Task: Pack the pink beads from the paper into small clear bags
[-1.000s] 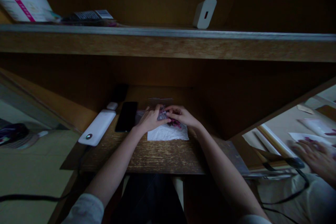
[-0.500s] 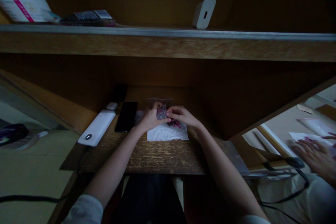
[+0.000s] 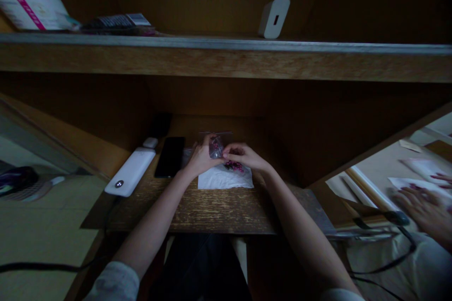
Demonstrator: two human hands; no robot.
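My left hand (image 3: 202,155) is closed around a small clear plastic bag (image 3: 216,148), which has some pink bits showing inside. The fingers of my right hand (image 3: 240,155) are pinched together against the bag's right edge; what lies between them is too small to make out. Below both hands, a little heap of dark pink bits on thin stems (image 3: 234,166), perhaps dried flowers, rests on a crumpled white tissue (image 3: 226,180). A flat clear zip bag (image 3: 226,135) lies just behind the hands, partly covered by them.
Left of my hands are a black phone (image 3: 170,156) and a white power bank (image 3: 130,172) with a cable. A white charger (image 3: 274,19) stands on the upper shelf (image 3: 226,61), which hangs over the desk. At the right, a co-worker's hand (image 3: 423,207) rests by white paper.
The small bag has tilted and dropped slightly between my hands, and my left fingers have shifted on it. My right fingertips stay by its edge, a touch lower.
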